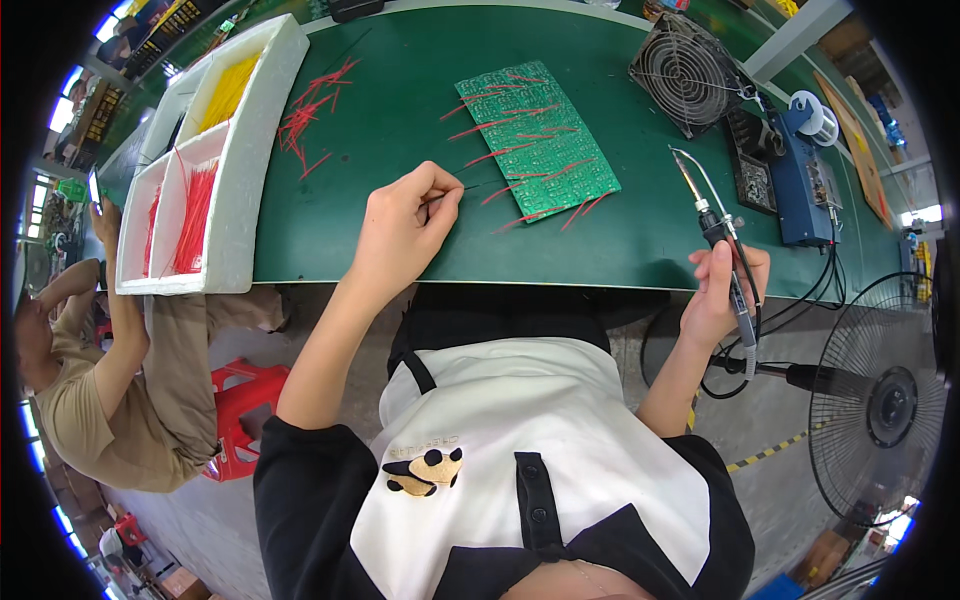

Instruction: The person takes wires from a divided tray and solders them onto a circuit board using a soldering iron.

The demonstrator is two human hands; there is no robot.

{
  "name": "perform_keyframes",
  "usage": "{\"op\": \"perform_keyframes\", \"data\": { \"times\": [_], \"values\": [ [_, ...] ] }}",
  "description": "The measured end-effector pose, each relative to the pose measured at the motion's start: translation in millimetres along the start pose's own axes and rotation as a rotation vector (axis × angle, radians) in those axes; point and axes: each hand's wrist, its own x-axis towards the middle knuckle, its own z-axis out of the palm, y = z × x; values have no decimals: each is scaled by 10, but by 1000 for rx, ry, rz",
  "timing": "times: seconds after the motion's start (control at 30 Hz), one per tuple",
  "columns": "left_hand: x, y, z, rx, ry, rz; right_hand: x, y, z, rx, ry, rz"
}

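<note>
This is a workshop for electric things. A thin green circuit board [560,150] lies on the smooth green counter [400,100]. A black, metal-tipped soldering pen [713,228] is over its right part, and a square black fan [685,78] stands near its far edge.

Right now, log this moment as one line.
left hand: pinching dark wire; right hand: holding soldering iron; green circuit board: bearing red wires

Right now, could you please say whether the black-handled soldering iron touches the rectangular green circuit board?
Apart: the head view plainly shows green tabletop between the soldering iron and the circuit board.
</note>
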Motion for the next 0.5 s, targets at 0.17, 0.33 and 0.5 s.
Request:
{"op": "perform_keyframes", "data": {
  "times": [0.17, 0.33, 0.5],
  "values": [
    [-24, -11, -75, 10, 51, -20, -3, 25, -4, -24, 16, 39],
    [-26, 15, -113, 168, -45, 43, 91, 66, -46, -86, 80, 34],
    [26, -108, -214, 188, 52, 27, 75, 67, 63, -62, 50, 95]
  ]
}}
